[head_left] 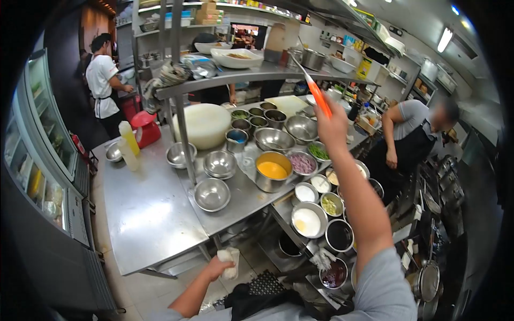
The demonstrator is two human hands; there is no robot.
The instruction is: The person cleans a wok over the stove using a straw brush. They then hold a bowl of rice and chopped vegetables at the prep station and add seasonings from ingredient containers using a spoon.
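Head view: we see the right hand (333, 128) raised, fingers wrapped around a slim, smooth orange-handled tool (319, 97), its pale narrow shaft tilted up near the steel shelf (241, 76). The left hand (216, 268) hangs low near the tabletop (152, 214) edge, fingers gripping soft, crumpled whitish cloth (230, 264). On the shiny metal surface we note round steel bowls (212, 195) and a cylindrical pot (273, 184) of smooth yellow-orange liquid (273, 170).

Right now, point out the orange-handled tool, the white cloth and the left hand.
Orange-handled tool (316, 92): head view, on the handle.
White cloth (231, 265): head view, its middle.
Left hand (216, 268): head view, its middle.
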